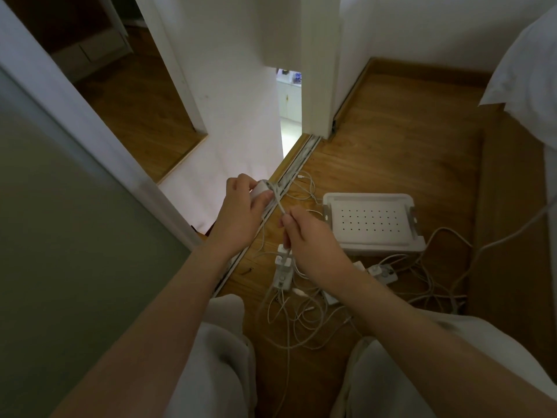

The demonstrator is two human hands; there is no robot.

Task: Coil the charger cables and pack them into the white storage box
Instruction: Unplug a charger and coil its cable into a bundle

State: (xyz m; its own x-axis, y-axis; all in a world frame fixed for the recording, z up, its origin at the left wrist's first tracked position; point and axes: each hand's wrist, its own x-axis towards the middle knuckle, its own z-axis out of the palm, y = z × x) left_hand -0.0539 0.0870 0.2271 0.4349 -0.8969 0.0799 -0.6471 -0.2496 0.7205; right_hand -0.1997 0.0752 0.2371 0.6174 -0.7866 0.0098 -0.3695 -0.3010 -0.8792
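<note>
So the left hand (241, 203) is closed around a white charger brick (259, 190) with a few turns of cable (278, 203) already round it. From there the cable runs taut down and right to the right hand (304, 233), which has it pinched between thumb and fingertips just below the brick. I'd guess the next wrap swings the right hand up and over the brick. The white storage box (372, 247) sits right of centre on the floor (391, 140), nearer the right hand, with the loose chargers and cables (301, 312) tangled below it.
</note>
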